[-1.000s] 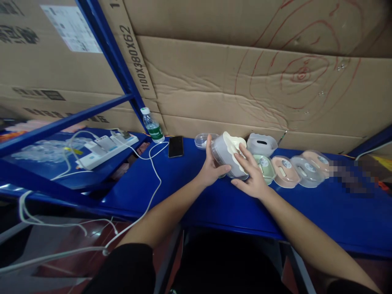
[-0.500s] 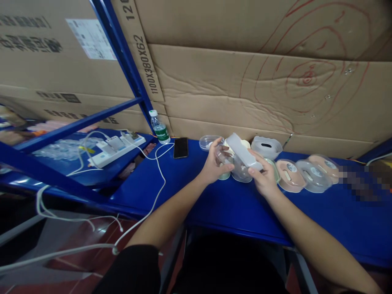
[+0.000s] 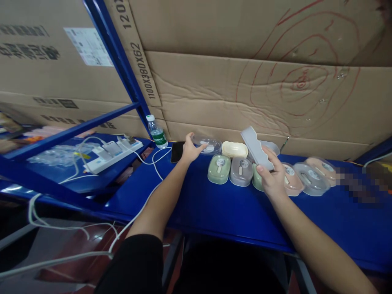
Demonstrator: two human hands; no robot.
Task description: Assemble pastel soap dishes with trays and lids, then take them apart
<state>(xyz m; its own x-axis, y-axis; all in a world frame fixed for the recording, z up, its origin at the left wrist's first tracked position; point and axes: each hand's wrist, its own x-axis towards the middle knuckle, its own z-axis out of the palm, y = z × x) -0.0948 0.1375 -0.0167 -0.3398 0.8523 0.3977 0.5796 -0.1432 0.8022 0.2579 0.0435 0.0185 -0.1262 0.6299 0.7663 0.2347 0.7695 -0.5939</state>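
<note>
My left hand (image 3: 191, 151) is at the back left of the blue table, thumb and fingers around the left end of a clear plastic lid (image 3: 211, 145). My right hand (image 3: 273, 175) grips a grey wavy-edged soap box base (image 3: 255, 145), tilted and raised above the row of boxes. Below it, a green soap box (image 3: 257, 179) is partly hidden. Another green soap box (image 3: 219, 169) and a grey soap box (image 3: 241, 171) sit side by side under clear lids. Behind them lies a cream wavy-edged base (image 3: 234, 149), seemingly stacked. A translucent grey piece (image 3: 271, 147) shows behind the raised base.
Further right stand a pink soap box (image 3: 293, 179), a grey one (image 3: 312, 179) and another pink one (image 3: 323, 169). Left of my left hand are a phone (image 3: 177, 152), a water bottle (image 3: 157, 132) and a power strip (image 3: 113, 155) with white cables. Cardboard (image 3: 196, 98) closes off the back.
My left hand has moved left and back with the clear lid, away from the grey base. My right hand has shifted slightly right, still holding the base, which now tilts more upright.
</note>
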